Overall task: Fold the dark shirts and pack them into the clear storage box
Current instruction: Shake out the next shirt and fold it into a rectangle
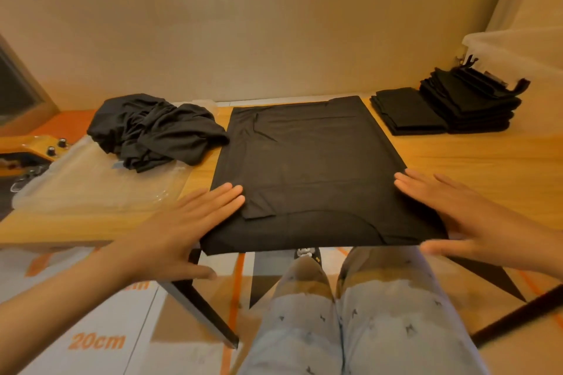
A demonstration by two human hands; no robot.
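- Head view shows one dark shirt (pixel 307 167) spread flat on the wooden table (pixel 475 161) in front of the person. Its sides are already turned in to make a long rectangle, and its near end overhangs the table edge.
- The left hand (pixel 195 222) lies flat on the shirt's near left edge, fingers straight and close together, holding nothing.
- The right hand (pixel 451 210) mirrors it on the near right edge, fingers extended and pressing, with no grip on the cloth.
- This shirt looks half folded; the lengthwise folds that would bring it to stack size are not yet made.
- A crumpled heap (pixel 155 134) of dark shirts waits at far left, partly on a clear plastic sheet (pixel 91 189).
- Two finished piles sit at far right: a low stack (pixel 408 109) and a taller stack (pixel 469 103).
- The clear storage box (pixel 499 52) stands just behind them. I cannot tell whether anything is inside it, so packing seems mostly undone.
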